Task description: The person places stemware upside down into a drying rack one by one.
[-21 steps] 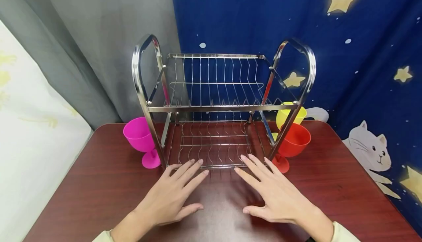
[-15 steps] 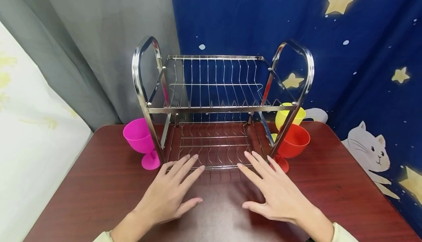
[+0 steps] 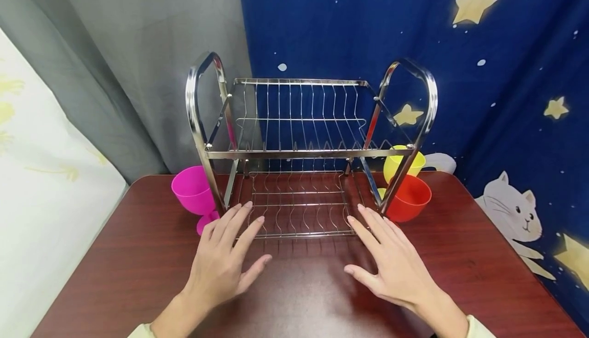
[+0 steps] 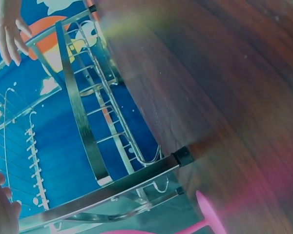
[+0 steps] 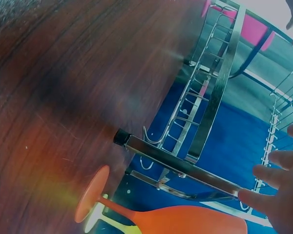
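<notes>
A two-tier metal dish rack [image 3: 287,154] with curved end frames stands on the table. My left hand [image 3: 221,264] is spread in front of its left side, fingers straight and holding nothing. At the rack's right front, my right hand [image 3: 395,266] is likewise spread, with nothing in it. To the left of the rack stands a magenta plastic goblet [image 3: 192,190], its foot partly covered by my left fingers. On the right is a red goblet [image 3: 410,198], its foot hidden behind my right hand. A yellow goblet [image 3: 399,164] stands behind the red one.
The dark red-brown wooden table [image 3: 294,297] lies under everything. Behind it hang a grey curtain [image 3: 152,72] and a blue curtain [image 3: 322,26] with stars and a cat. A white cloth [image 3: 46,184] borders the left side. The rack's feet have black caps [image 4: 184,156].
Both hands have moved apart, left hand to the left and right hand to the right. Their fingertips now sit nearer the rack's side posts. Rack and goblets have stayed in place.
</notes>
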{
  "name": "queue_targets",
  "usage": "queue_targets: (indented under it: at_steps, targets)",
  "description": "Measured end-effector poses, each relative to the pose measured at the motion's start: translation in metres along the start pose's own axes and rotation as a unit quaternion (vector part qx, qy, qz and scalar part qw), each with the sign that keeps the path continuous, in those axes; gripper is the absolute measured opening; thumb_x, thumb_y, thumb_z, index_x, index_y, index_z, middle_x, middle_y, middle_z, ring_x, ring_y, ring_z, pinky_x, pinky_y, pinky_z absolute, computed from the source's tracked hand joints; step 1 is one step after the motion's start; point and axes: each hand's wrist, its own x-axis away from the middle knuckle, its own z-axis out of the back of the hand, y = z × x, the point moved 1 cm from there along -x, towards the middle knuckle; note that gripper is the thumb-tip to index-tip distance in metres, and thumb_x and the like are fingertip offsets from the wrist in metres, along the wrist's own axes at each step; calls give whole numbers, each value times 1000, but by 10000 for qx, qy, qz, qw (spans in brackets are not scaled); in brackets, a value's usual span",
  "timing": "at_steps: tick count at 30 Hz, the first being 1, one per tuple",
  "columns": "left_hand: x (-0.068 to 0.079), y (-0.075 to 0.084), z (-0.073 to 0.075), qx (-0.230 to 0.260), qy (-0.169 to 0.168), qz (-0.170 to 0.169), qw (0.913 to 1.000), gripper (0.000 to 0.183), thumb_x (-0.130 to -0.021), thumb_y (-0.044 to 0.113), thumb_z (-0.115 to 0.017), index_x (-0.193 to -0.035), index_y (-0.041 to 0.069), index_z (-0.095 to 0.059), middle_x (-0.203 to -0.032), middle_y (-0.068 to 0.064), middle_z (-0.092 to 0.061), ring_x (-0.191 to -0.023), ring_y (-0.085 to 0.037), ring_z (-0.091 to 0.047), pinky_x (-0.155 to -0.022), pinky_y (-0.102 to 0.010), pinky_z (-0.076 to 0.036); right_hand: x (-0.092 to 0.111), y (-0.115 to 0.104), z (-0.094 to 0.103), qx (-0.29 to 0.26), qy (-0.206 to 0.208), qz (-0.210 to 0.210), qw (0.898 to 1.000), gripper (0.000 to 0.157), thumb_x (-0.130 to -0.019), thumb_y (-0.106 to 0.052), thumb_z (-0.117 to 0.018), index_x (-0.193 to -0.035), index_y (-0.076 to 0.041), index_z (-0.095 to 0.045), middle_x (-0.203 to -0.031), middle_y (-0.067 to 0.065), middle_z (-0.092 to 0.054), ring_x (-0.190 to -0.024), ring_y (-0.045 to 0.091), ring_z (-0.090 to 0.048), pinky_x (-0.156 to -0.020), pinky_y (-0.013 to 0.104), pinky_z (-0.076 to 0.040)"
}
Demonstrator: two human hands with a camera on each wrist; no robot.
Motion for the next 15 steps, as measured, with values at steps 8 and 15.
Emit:
queue_targets:
  at_steps: [8,15]
  targets:
    - [-3,-6,-1,-204,411,331,9984,51,-93,44,-50,-115,1,-66,-122,-26,-61,-102,-43,-57,-69,-50,-42,2,2,4,-293,915,-241,9951,70,-94,-61,-43,-143,-11,-49,-146,9,-49,-127,30,-52,-117,20,-19]
    - [-4,-9,1,-225,619,501,9966,50,-92,43,-51,-114,0,-66,-121,-27,-60,-103,-44,-57,-69,-51,-41,1,3,6,-385,1447,-322,9882,67,-96,-57,-42,-141,-8,-52,-140,12,-55,-124,29,-55,-115,17,-22]
